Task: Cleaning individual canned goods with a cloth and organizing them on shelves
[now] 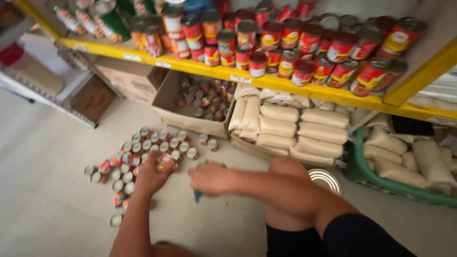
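My left hand (151,177) is closed around a small red and yellow can (165,162), low over a cluster of several small cans (143,147) standing on the floor. My right hand (209,178) reaches across beside it and grips a small blue object (197,195) that pokes out below the fingers; motion blur hides what it is. My knee (285,167) is bent behind the right forearm.
An open cardboard box (171,102) of small cans sits under a yellow shelf (247,78) loaded with larger red cans (304,43). Pale sacks (304,128) are stacked to the right, some in a green basket (376,181). A larger silver-topped can (326,180) stands by my knee.
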